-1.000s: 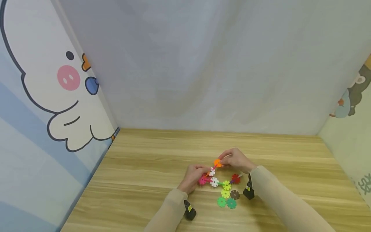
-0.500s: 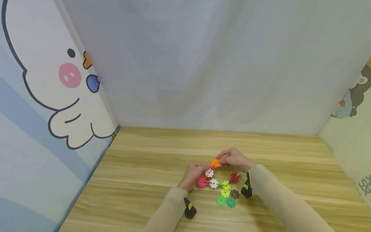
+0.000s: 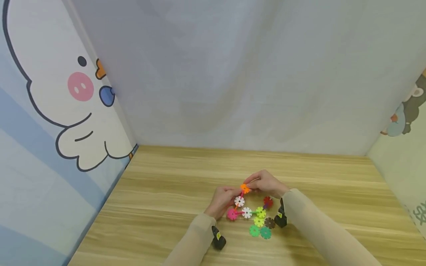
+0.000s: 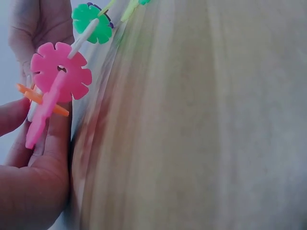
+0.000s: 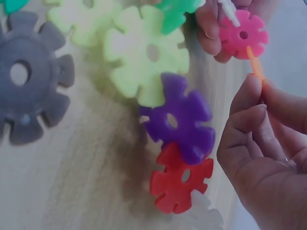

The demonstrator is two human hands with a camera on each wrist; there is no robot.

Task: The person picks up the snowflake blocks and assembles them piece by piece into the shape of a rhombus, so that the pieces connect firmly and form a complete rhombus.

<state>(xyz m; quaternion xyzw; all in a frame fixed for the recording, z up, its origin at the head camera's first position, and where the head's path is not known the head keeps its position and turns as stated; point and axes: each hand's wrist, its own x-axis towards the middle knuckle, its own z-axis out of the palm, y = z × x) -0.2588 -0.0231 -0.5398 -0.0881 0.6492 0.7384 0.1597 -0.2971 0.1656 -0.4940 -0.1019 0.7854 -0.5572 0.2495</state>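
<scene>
A chain of interlocking snowflake discs hangs between both hands in the head view. My right hand [image 3: 266, 183] pinches the orange disc [image 3: 245, 188] at its far end; the right wrist view shows that disc [image 5: 255, 64] edge-on between thumb and fingertip. My left hand [image 3: 221, 201] pinches the chain beside the white disc [image 3: 239, 201], where a pink disc [image 5: 243, 34] joins the orange one. Further along come a larger-looking pink disc [image 3: 232, 214], another white disc [image 3: 247, 212], a yellow disc [image 3: 261, 212], a purple disc [image 5: 180, 120] and a red disc [image 3: 268, 201].
On the wooden table [image 3: 166, 173], a yellow disc [image 3: 259, 221], a brown disc [image 3: 270, 222], a light green disc [image 3: 254, 231] and a teal disc [image 3: 266, 232] lie close together before the hands. A grey-white curtain [image 3: 233, 74] stands behind the table.
My right hand has shifted a little left, carrying the orange disc closer to my left hand. The chain's near left part has swung slightly toward the body.
</scene>
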